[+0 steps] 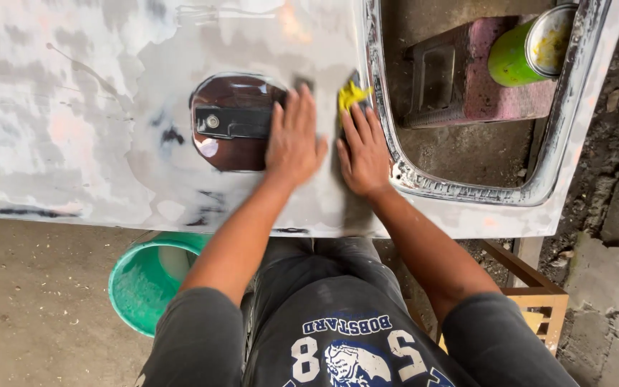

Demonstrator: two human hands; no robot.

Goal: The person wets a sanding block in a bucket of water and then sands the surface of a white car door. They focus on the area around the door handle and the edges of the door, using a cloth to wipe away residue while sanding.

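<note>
Left hand (294,140) lies flat, fingers spread, holding nothing, on the sanded grey car door panel (94,122), its fingertips at the edge of the dark handle recess (231,122). Right hand (362,154) presses a yellow pad (352,94), probably wet sandpaper, under its fingertips beside the window frame edge (402,168). Judging by patchy primer and dark spots, sanding looks well along, not finished. Green bucket (148,283) sits below the left forearm.
</note>
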